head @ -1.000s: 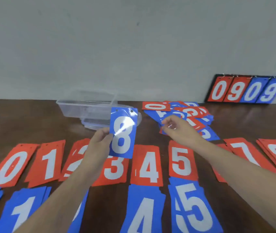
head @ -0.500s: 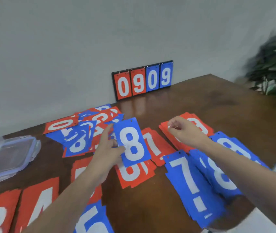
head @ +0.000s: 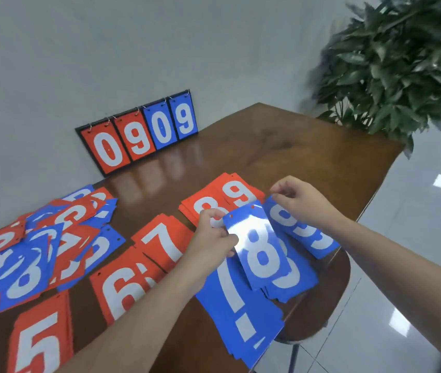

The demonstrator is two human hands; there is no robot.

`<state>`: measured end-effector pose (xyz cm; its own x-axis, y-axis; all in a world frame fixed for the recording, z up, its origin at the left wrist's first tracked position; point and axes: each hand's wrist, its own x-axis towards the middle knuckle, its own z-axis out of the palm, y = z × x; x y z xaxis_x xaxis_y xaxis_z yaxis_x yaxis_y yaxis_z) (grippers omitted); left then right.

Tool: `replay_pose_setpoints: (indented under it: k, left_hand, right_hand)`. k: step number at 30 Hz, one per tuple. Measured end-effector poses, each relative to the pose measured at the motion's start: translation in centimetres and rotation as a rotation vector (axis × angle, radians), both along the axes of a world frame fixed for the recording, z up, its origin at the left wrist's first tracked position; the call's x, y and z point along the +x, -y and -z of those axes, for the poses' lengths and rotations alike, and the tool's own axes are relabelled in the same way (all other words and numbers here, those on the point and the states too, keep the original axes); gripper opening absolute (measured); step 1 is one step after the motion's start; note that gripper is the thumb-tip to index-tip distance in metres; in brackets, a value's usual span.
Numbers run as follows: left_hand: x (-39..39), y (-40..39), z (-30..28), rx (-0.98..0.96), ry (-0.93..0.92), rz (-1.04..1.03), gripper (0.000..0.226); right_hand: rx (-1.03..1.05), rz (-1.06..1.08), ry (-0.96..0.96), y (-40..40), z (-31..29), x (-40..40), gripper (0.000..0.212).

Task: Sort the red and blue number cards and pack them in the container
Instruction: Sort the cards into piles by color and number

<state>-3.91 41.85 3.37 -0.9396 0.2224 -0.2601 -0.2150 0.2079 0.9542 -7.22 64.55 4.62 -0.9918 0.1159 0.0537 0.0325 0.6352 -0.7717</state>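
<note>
My left hand [head: 212, 239] grips a blue 8 card [head: 258, 250] by its left edge and holds it just over the blue 8 stack [head: 298, 279]. My right hand [head: 298, 200] hovers with curled fingers over the top of the blue 9 stack [head: 305, 232]; whether it touches a card I cannot tell. Sorted red stacks lie in a row: 5 [head: 39, 343], 6 [head: 122, 292], 7 [head: 164, 244], 8 [head: 200, 207], 9 [head: 238, 192]. A blue 7 stack [head: 241, 313] lies near the table's front edge. The container is out of view.
An unsorted heap of red and blue cards [head: 42, 243] lies at the left. A scoreboard reading 0909 [head: 138, 133] leans against the wall. A potted plant [head: 402, 63] stands past the table's right corner [head: 391, 149]. A chair seat [head: 329, 292] shows below the table edge.
My view swung right, away from the container. My left hand carried the blue 8 card rightward and lowered it over the blue 8 stack. My right hand moved over the blue 9 stack.
</note>
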Motion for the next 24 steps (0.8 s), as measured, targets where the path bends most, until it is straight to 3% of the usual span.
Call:
replay_pose_setpoints:
  k: [6, 11, 19, 24]
  left_hand:
    - [0.2, -1.5, 1.6, -0.350, -0.214, 0.134, 0.039]
    - [0.1, -0.5, 2.0, -0.666, -0.458, 0.143, 0.056]
    - [0.3, 8.7, 0.7, -0.770, -0.487, -0.012, 0.032]
    - [0.9, 16.9, 0.5, -0.776, -0.404, -0.187, 0.022]
  right_hand:
    - [-0.012, 0.049, 0.006, -0.6, 0.6, 2.0, 0.009]
    - [-0.026, 0.022, -0.005, 1.3, 0.7, 2.8, 0.009]
    - [-0.016, -0.142, 0.009, 8.1, 0.2, 1.2, 0.004]
    - [-0.007, -0.303, 0.000, 14.8, -0.4, -1.0, 0.005]
